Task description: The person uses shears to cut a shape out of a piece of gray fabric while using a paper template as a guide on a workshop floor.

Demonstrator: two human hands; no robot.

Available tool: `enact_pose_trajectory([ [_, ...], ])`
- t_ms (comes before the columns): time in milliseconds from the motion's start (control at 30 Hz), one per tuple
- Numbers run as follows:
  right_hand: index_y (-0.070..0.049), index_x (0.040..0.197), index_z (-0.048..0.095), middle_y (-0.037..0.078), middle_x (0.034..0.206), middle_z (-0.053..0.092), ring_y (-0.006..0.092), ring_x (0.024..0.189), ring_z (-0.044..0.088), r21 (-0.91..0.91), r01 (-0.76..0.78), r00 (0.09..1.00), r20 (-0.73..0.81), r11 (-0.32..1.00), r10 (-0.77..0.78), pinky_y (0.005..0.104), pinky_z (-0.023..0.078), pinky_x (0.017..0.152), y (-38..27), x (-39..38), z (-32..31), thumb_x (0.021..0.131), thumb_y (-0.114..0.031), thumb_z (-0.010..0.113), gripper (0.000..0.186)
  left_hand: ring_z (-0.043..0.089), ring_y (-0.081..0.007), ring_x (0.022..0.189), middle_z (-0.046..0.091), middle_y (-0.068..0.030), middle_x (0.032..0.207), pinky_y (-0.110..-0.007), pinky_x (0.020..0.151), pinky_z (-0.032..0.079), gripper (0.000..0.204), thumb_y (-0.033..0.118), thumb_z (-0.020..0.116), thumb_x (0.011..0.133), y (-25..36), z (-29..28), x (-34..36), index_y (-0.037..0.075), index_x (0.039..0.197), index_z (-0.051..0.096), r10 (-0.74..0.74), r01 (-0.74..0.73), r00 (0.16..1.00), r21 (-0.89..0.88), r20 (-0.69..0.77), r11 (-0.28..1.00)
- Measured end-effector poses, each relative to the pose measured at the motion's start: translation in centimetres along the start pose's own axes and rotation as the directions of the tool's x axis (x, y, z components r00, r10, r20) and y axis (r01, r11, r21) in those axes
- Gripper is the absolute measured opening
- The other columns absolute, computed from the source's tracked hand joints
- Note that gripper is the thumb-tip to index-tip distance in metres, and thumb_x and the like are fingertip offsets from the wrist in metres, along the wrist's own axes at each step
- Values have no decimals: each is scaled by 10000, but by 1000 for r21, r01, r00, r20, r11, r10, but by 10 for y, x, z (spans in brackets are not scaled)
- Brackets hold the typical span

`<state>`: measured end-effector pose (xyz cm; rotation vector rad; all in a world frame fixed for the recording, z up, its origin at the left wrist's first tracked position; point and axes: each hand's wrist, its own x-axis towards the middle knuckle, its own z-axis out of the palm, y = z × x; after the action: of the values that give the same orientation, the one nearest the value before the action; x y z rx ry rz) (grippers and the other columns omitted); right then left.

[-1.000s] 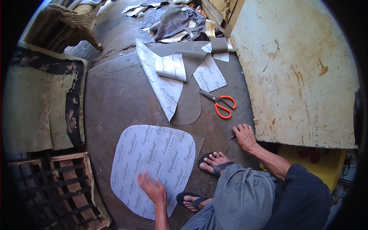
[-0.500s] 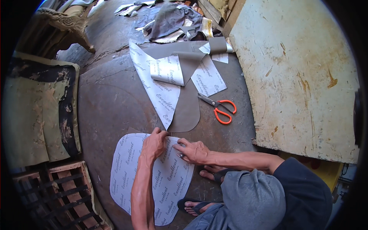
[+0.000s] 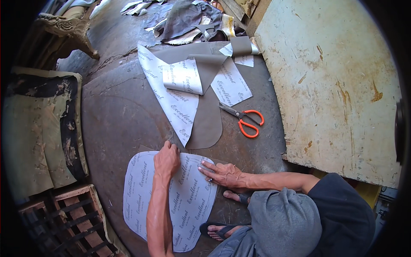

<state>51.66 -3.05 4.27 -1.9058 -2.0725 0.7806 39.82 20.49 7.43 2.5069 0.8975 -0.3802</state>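
A large white-backed sheet piece (image 3: 190,205) with rounded corners and repeated grey lettering lies flat on the floor. A thin dark edge shows beneath its far side. My left hand (image 3: 167,159) is closed at that far edge; whatever its fingertips hold is hidden. Resting on the far right corner of the piece, my right hand (image 3: 223,174) is open, its fingers stretched over the sheet. Beyond lies a bigger grey-brown sheet (image 3: 206,122), partly folded so that its white printed back shows. Orange-handled scissors (image 3: 245,119) lie to its right, blades apart.
A scuffed pale panel (image 3: 329,81) stands at the right. On the left are a worn upholstered panel (image 3: 36,132) and a strapped wooden frame (image 3: 79,214). Crumpled material scraps (image 3: 188,21) and a carved furniture leg (image 3: 81,36) lie farther off.
My left hand has moved slightly left along the far edge. My right hand has shifted right, and its curled fingers have stretched out flat.
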Motion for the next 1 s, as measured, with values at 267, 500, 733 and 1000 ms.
enact_pose_trajectory([
  [267, -82, 1480, 361, 203, 1514, 333, 296, 857, 634, 20, 15, 1000, 0, 1000, -15, 390, 574, 723, -2, 0, -7, 915, -232, 550, 614, 506, -310, 1272, 562, -159, 1328, -442, 1052, 388, 416, 95, 596, 867, 31, 89, -81, 27, 1277, 578, 325, -311, 852, 101, -411, 945],
  [500, -42, 1255, 546, 222, 1350, 468, 360, 879, 627, 311, -27, 974, -204, 950, 94, 406, 545, 741, 5, 10, -12, 900, -191, 593, 387, 331, -268, 1430, 388, -103, 1523, -455, 1183, 208, 544, 180, 515, 926, 17, 123, -84, 104, 1458, 431, 275, -267, 902, 72, -332, 961],
  [733, 6, 1047, 626, 175, 811, 677, 278, 781, 686, 776, -507, 760, 197, 375, 619, 373, 520, 752, 4, 49, -60, 996, -373, 524, 396, 227, -241, 1473, 326, -62, 1563, -504, 1201, 90, 584, 256, 504, 903, 18, 122, -85, 165, 1473, 417, 259, -224, 920, 148, -293, 963],
  [1000, 13, 1080, 644, 179, 902, 704, 219, 840, 703, 771, -167, 859, -192, 615, 474, 346, 536, 756, 4, 47, -24, 908, -244, 589, 315, 228, -243, 1473, 327, -57, 1561, -531, 1200, 77, 588, 275, 523, 874, 19, 121, -85, 194, 1452, 450, 241, -219, 921, 104, -306, 970],
])
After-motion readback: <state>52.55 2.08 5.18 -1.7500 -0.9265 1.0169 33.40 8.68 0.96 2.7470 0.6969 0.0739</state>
